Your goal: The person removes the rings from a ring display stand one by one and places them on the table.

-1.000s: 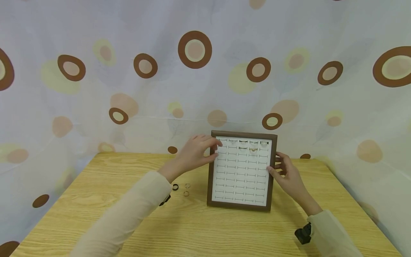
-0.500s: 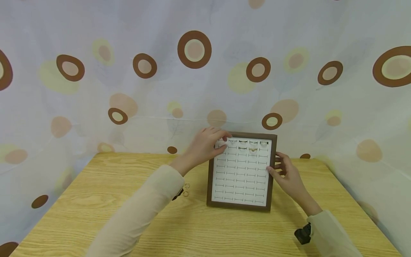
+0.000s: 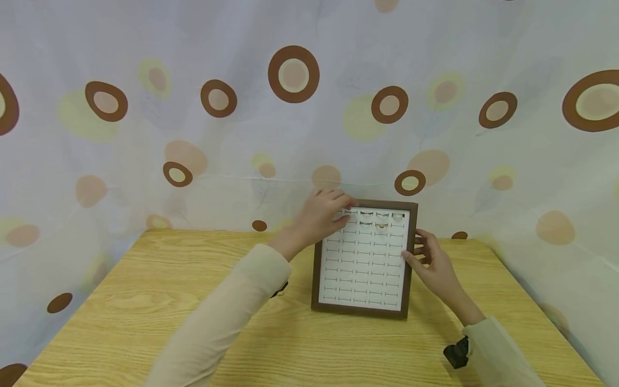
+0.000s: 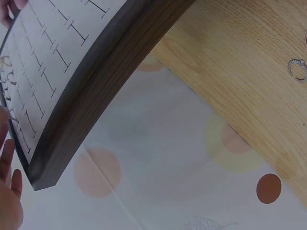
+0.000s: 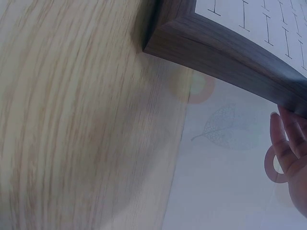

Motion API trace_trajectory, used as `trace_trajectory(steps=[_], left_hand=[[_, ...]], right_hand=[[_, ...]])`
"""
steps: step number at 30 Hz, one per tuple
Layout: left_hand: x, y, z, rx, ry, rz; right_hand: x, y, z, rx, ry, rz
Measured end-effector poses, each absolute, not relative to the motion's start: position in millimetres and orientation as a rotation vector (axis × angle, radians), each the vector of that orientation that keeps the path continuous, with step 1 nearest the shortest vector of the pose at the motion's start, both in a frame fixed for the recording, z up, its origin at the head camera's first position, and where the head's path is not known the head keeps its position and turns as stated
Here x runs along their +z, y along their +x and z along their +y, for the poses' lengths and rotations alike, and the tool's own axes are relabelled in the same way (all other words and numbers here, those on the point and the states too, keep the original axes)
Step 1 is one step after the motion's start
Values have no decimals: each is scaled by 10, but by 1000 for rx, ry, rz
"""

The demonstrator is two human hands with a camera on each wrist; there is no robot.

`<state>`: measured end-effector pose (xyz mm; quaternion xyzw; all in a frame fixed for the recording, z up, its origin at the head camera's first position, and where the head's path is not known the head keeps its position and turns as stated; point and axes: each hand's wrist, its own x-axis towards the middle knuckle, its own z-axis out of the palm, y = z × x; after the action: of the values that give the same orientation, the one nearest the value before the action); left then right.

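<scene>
A ring display board [image 3: 362,258] with a dark brown frame and white slotted face stands tilted up on the table. Several rings [image 3: 381,226] sit in its top two rows. My left hand [image 3: 321,215] is at the upper left of the board, index finger and thumb spread apart over the top row. No ring shows between those fingertips, though the head view partly hides the slots there. In the left wrist view the left fingers [image 4: 7,155] reach near the seated rings [image 4: 9,76]. My right hand [image 3: 435,263] grips the board's right side, thumb in front, fingers behind.
A stone-set ring [image 4: 297,69] lies on the wooden table [image 3: 338,349], mostly hidden behind the left forearm in the head view. A patterned curtain [image 3: 300,140] hangs behind the table. Black wrist devices [image 3: 456,352] are worn on both arms.
My left hand has moved right and slightly up along the board's top row. Its forearm now covers most of the loose rings on the table. The right hand and board stay in place.
</scene>
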<state>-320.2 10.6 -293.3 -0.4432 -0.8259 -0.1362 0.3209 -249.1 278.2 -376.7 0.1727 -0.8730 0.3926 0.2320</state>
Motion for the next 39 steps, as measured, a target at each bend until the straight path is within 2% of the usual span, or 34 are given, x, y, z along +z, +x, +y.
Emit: trace_trajectory(steps=[6, 17, 26, 39], left_hand=[[-2960, -3210, 163, -287, -1133, -2133], [-2976, -3246, 208, -309, -1105, -2109], [-2991, -3264, 214, -338, -1112, -2113], [-2976, -3216, 202, -353, -1138, -2084]], right_hand=[[-3874, -2588, 2859, 1103, 481, -2396], [-3774, -2516, 2793, 1087, 475, -2405], [-3872, -2607, 2868, 1091, 484, -2396], [-3859, -2569, 2852, 1080, 472, -2405]])
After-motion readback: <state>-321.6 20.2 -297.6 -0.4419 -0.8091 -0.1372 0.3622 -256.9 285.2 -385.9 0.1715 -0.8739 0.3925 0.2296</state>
